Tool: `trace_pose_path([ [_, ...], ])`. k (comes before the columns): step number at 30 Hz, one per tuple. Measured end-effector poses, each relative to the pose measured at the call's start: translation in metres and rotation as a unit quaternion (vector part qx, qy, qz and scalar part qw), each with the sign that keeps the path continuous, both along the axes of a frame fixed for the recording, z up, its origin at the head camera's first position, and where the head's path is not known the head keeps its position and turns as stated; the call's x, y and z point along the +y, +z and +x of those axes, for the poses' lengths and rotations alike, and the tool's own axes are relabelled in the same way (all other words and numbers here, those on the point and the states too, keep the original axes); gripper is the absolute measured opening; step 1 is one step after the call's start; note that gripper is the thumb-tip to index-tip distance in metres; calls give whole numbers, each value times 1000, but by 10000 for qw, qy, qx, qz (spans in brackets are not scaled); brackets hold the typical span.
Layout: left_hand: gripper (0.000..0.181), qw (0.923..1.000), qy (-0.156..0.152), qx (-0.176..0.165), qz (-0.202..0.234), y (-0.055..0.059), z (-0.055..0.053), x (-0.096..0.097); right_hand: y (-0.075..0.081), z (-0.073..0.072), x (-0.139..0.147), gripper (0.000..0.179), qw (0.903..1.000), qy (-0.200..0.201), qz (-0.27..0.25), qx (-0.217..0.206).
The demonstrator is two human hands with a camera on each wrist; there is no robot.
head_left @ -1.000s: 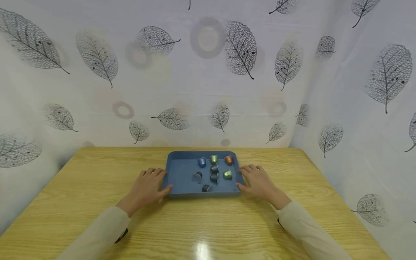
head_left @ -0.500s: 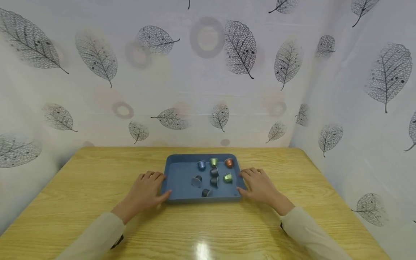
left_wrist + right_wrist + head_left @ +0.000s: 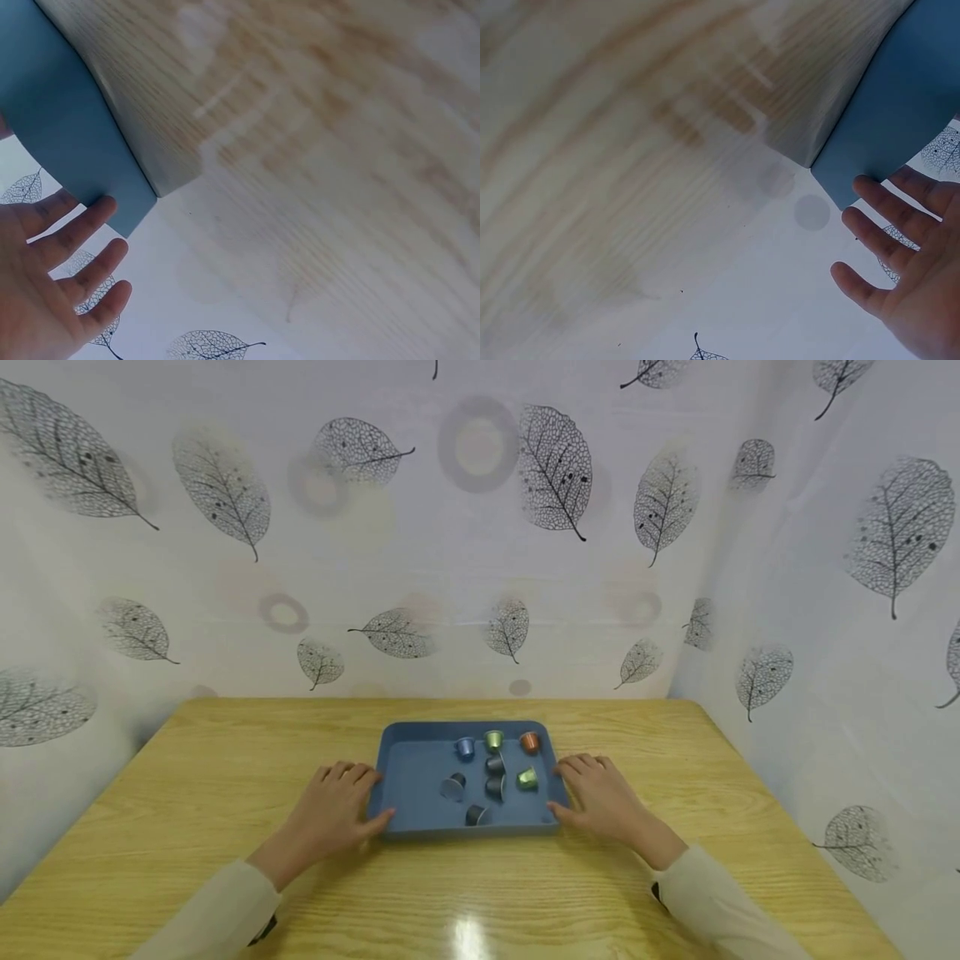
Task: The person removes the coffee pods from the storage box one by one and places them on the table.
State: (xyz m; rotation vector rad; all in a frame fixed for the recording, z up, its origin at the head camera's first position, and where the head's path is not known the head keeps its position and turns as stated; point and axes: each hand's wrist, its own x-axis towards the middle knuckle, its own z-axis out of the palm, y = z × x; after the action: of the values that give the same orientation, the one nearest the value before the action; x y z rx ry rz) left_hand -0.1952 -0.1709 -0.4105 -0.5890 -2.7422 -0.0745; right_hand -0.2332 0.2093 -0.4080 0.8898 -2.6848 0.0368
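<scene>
A blue rectangular tray lies on the table with several coffee capsules inside. A blue capsule, a green capsule and an orange capsule sit toward its far side. Another green capsule is at the right, and several dark capsules lie around the middle and front. My left hand touches the tray's left side, thumb by the near corner. At the opposite side my right hand does likewise. Both wrist views show extended fingers against the outer wall, the lower fingers spread off it.
The light wooden table carries the tray and ends at a far edge behind it. A white curtain with leaf prints hangs beyond the table and along its sides.
The tray, with the capsules in it, has slid a little toward the person. Both hands have moved back with it, keeping their places at its two sides.
</scene>
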Motion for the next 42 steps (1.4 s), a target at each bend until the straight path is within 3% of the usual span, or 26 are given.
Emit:
trace_pose_path([
  [11,51,10000,-12,-15,-48,2,5,0,1,6,0,49,9995,129,48,300],
  [23,53,9999,-42,-69,-80,4,9,0,2,12,-1,50,9996,84,85,261],
  [34,49,9997,-114,204,-45,4,11,0,3,13,-2,50,9993,53,200,313],
  [42,47,9997,-80,150,-155,7,12,1,4,13,-3,47,9996,39,163,225],
])
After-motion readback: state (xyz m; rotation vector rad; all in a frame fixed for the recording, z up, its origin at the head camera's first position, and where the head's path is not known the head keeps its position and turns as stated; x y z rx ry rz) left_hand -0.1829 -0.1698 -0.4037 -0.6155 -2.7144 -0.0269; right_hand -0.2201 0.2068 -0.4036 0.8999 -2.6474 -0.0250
